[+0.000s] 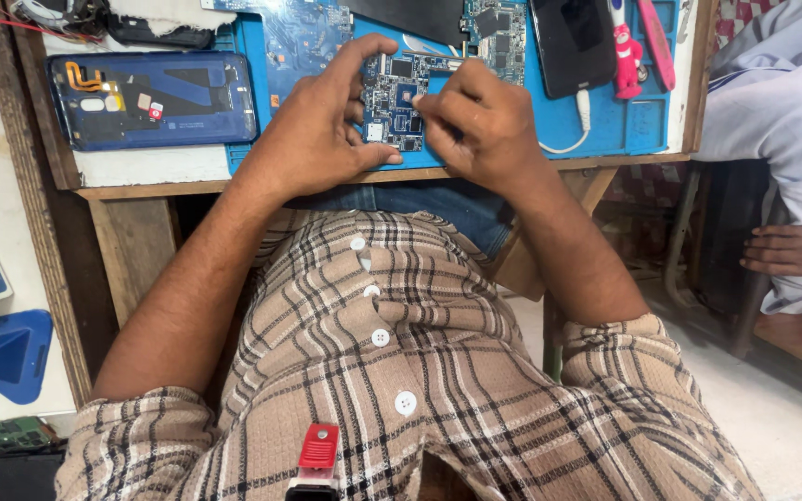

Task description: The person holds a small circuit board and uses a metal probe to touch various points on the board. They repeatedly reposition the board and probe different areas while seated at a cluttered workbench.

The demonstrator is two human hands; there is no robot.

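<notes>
A small blue phone circuit board (pixel 396 97) lies on the blue work mat (pixel 559 121) at the near edge of the wooden table. My left hand (pixel 322 125) curls around the board's left side, its index finger arched over the top and its thumb pressed below the board. My right hand (pixel 475 121) grips the board's right edge with bunched fingertips. Both hands hold the board between them.
An opened blue phone back shell (pixel 150 97) lies at the left. A black phone (pixel 573 42) with a white cable, a pink-handled tool (pixel 656 42) and a larger circuit board (pixel 303 32) sit further back. Another person's leg and hand (pixel 795 246) are at the right.
</notes>
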